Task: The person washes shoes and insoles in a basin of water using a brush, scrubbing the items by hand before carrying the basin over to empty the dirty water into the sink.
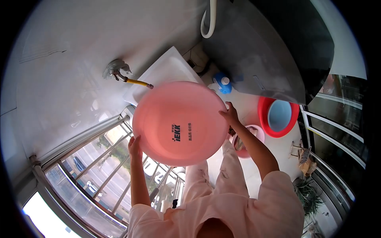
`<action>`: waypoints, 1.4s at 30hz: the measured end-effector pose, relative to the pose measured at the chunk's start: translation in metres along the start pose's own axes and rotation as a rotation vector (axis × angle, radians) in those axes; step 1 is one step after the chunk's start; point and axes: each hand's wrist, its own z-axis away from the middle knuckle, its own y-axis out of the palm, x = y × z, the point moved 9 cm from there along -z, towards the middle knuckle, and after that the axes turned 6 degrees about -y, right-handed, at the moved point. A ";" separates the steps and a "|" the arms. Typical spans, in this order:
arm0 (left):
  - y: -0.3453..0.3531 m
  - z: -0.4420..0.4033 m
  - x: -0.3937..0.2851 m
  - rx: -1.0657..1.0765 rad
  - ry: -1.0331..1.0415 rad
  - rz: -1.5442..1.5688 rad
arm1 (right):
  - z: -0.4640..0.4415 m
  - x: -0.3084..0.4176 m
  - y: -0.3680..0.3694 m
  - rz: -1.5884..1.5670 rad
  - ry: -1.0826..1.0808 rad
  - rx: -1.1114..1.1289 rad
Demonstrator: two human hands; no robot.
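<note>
A large round pink basin with dark lettering on its bottom is held up in front of me. My left hand grips its rim at the lower left, and my right hand grips the rim on the right; the fingers of both hands are partly out of sight. Just beyond the basin's upper edge is a wall tap with a short yellow hose. Behind the basin, a white sink is partly covered by it.
A blue bottle stands on the floor near a grey appliance. To the right are a red basin with a light blue one inside, and a smaller pink basin. Window railings run along the left; a plant is at lower right.
</note>
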 end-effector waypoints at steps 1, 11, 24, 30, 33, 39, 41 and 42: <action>0.006 0.003 -0.015 0.035 0.005 0.074 | -0.010 0.017 0.005 0.118 -0.125 0.005; 0.103 -0.027 -0.165 -0.027 0.106 -0.161 | -0.046 0.024 0.105 0.005 0.346 0.770; 0.138 0.047 -0.169 0.162 0.220 -0.201 | -0.015 0.047 0.092 -0.015 0.109 0.593; 0.098 0.041 -0.108 0.115 0.070 -0.213 | 0.016 0.018 0.046 0.217 0.211 0.775; 0.154 0.098 -0.068 0.177 0.110 -0.278 | 0.055 -0.010 -0.028 0.070 0.120 0.419; 0.232 0.134 0.096 0.410 -0.154 -0.542 | 0.226 -0.119 -0.211 -0.089 0.298 -0.096; 0.251 0.132 0.165 0.445 -0.251 -0.814 | 0.296 -0.155 -0.261 -0.429 0.602 -0.116; 0.267 0.131 0.197 0.476 -0.268 -1.008 | 0.332 -0.194 -0.272 -0.638 0.669 -0.264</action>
